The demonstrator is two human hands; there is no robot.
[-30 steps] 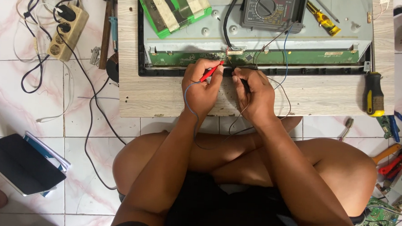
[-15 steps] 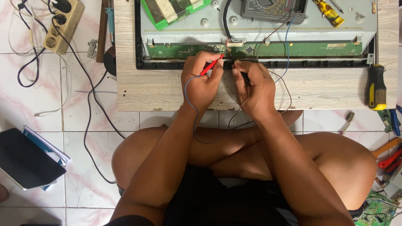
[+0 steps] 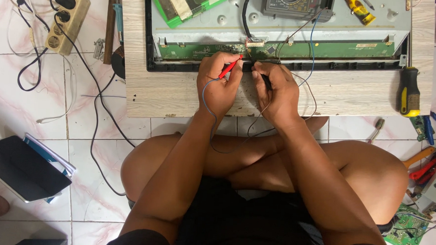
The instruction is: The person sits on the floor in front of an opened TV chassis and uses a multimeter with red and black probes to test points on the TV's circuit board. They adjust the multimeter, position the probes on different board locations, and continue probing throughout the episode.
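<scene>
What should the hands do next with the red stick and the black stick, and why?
Probably nudge the thin red probe in the left hand a little along the long green circuit strip. Both tips sit at its lower edge by the white connector, the right hand holding the black probe, the grey meter wired above.

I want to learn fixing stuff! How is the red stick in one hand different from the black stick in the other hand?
The red probe sits in the left hand and shows most of its length; the black probe sits in the right hand, mostly hidden by fingers. The red one slants up to the right, the black one up to the left. Both point at the long green circuit board.
</scene>
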